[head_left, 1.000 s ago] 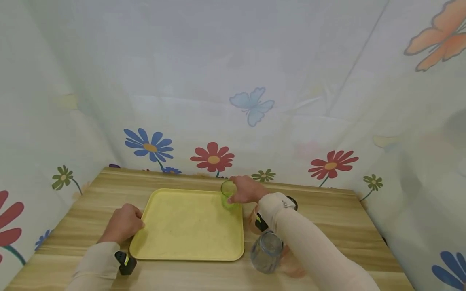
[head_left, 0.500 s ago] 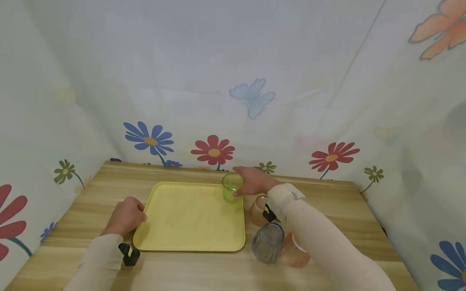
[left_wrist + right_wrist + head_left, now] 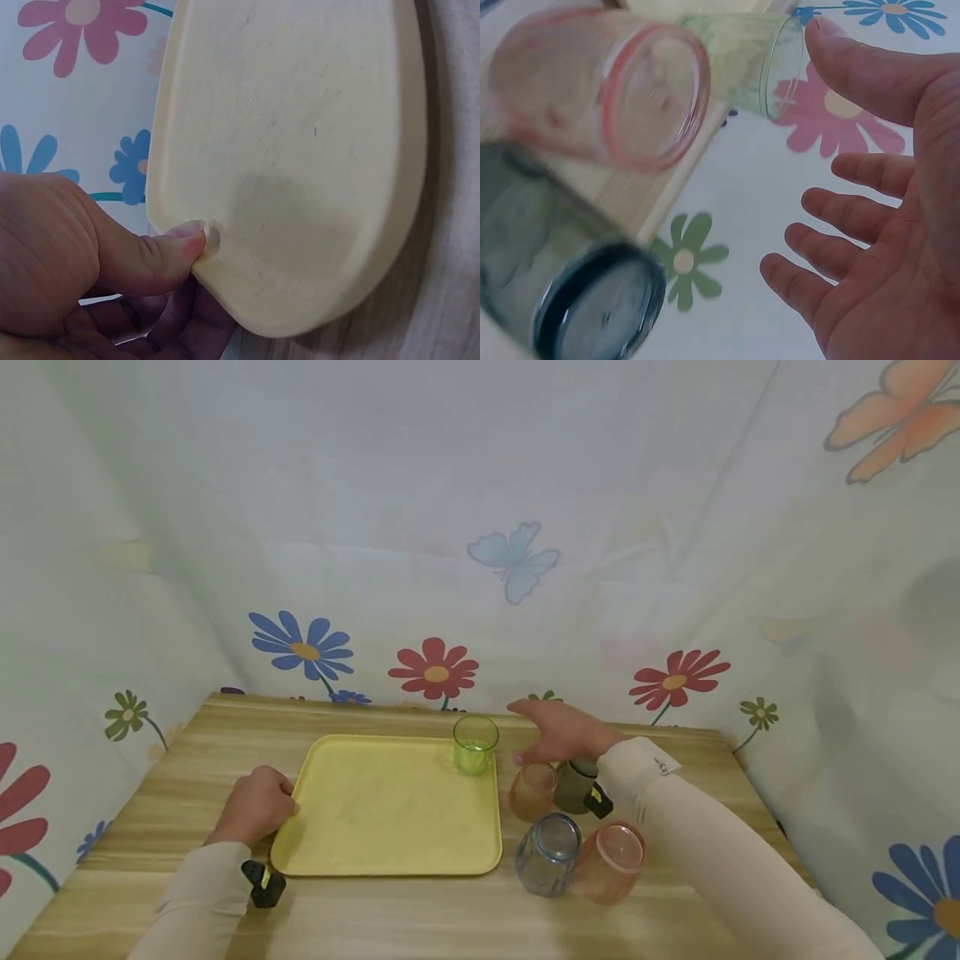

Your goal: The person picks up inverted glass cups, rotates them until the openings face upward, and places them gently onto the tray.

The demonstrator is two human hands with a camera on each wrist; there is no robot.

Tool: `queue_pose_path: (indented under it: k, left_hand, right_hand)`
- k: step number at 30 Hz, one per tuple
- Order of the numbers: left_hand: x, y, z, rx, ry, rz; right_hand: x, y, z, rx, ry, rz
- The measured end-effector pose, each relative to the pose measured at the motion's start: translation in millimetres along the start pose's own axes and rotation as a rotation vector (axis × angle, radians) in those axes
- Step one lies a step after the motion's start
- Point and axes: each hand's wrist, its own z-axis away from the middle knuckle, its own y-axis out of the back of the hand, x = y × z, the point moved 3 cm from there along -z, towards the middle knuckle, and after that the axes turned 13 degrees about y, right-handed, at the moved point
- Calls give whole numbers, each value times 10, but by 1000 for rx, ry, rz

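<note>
My left hand grips the left rim of a yellow tray; in the left wrist view the thumb lies on the rim and the other fingers are underneath. A clear green glass stands mouth up in the tray's far right corner. Just right of it is my right hand, fingers spread and holding nothing. Below that hand, an orange glass and a dark green glass stand upside down on the table, the dark one partly covered by the wrist camera.
Nearer the front, right of the tray, a blue glass and a pink glass stand upside down side by side on the wooden table. A flower-printed curtain rises behind the table and at both sides.
My right hand has let go of the green glass and moved right, away from it; the glass stays in the tray corner. The left hand still holds the tray rim.
</note>
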Motion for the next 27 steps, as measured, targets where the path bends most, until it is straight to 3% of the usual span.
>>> queue_pose_path:
  k: [9, 27]
  left_hand:
    - [60, 20, 6, 6, -14, 5]
    - [66, -8, 37, -20, -5, 12]
  right_hand:
    - [141, 114, 362, 16, -2, 34]
    - [406, 73, 756, 23, -6, 77]
